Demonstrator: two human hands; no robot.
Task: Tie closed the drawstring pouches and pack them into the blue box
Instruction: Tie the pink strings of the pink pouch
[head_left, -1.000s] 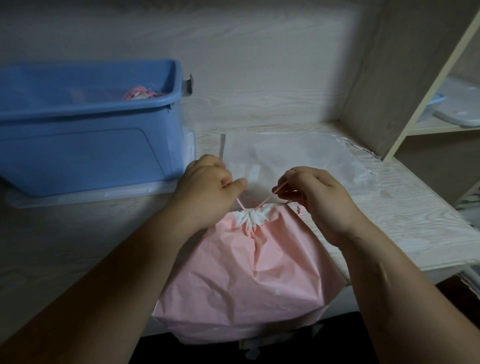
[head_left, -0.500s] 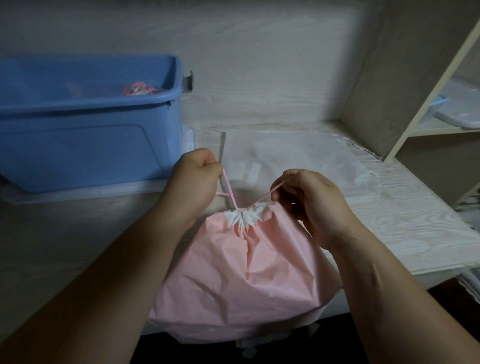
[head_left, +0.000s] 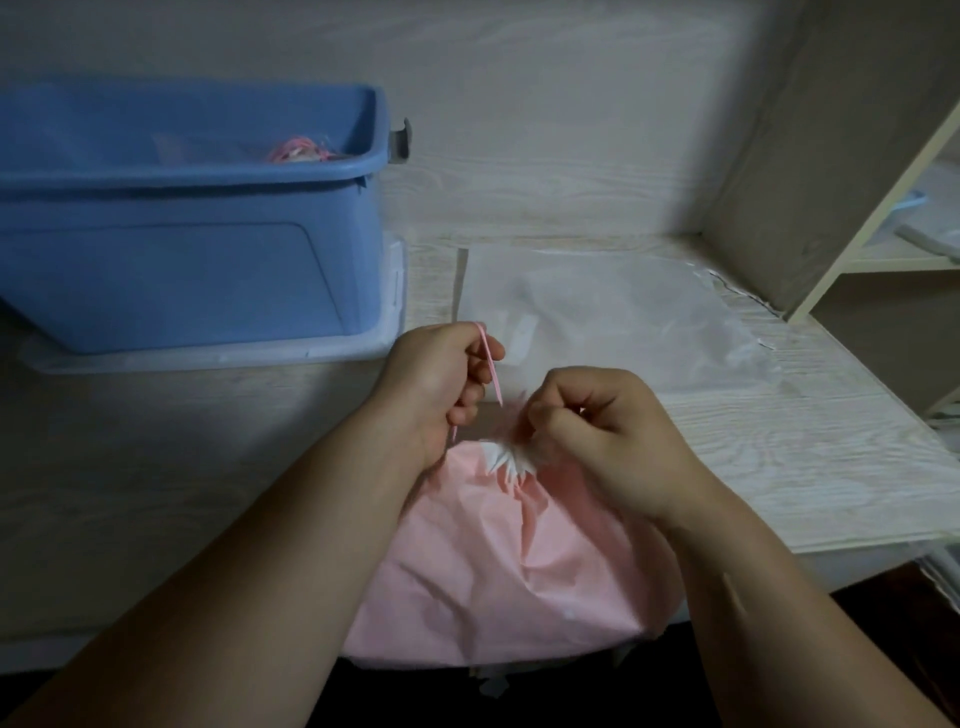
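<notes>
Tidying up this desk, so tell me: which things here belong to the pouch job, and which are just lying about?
In the job: pink pouch; its drawstring, held by left hand and right hand; blue box.
Lying about: clear plastic bag; clear lid under the box; side shelf.

overall: was dim and muted, greyish cast
light: came from the right; right end of the table (head_left: 831, 467) was brightest
shadow: left half of table and blue box (head_left: 182, 270) lay in shade, black below the table edge
blur: right hand (head_left: 597, 431) was soft, neck of pouch (head_left: 519, 561) smeared beside it
distortion: wide-angle bowing at edges, shelf post (head_left: 878, 218) leaned
glare: faint sheen on clear plastic sheet (head_left: 623, 322)
</notes>
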